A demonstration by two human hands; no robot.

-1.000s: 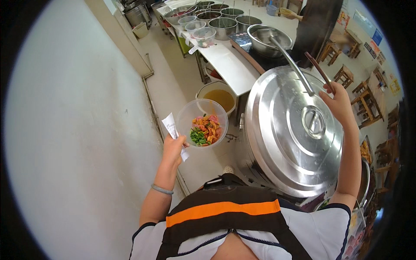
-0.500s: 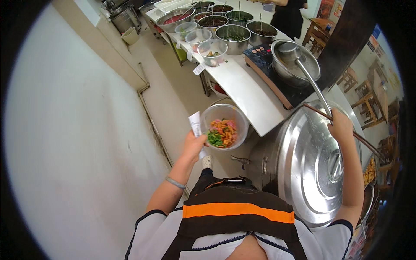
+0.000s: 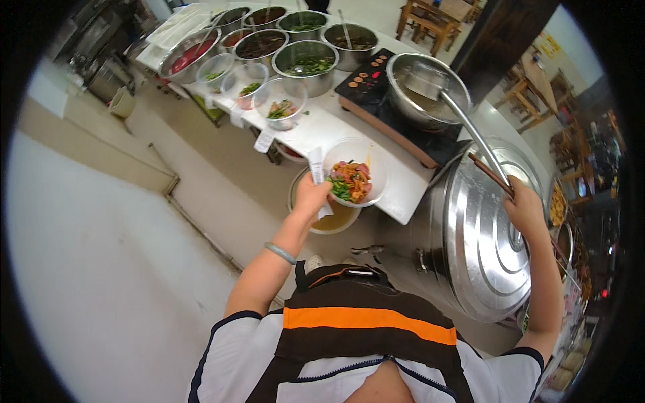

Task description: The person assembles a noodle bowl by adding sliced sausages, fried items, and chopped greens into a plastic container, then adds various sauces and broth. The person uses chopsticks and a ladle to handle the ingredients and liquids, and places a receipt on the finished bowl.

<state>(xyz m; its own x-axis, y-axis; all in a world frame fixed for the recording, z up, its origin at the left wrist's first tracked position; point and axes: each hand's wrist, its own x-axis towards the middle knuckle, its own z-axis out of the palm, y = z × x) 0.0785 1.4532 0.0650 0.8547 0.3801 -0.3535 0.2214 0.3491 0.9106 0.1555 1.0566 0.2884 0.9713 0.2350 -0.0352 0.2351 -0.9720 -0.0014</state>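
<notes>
1. Lidded steel stockpot (image 3: 474,248) stands at three o'clock.
2. Steel basin (image 3: 415,109), eleven o'clock from it, sits on an induction cooker (image 3: 384,115).
3. Left hand (image 3: 312,197) grips a clear plastic bowl (image 3: 379,176) and paper slip (image 3: 316,164), ten o'clock from the stockpot.
4. Right hand (image 3: 525,207) grips ladle (image 3: 478,136) and chopsticks (image 3: 488,172).

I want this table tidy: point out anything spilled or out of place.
A small green scrap lies on the white table just right of a clear bowl of food, outside any container, so it looks spilled. Nothing else clearly stands out.
</notes>
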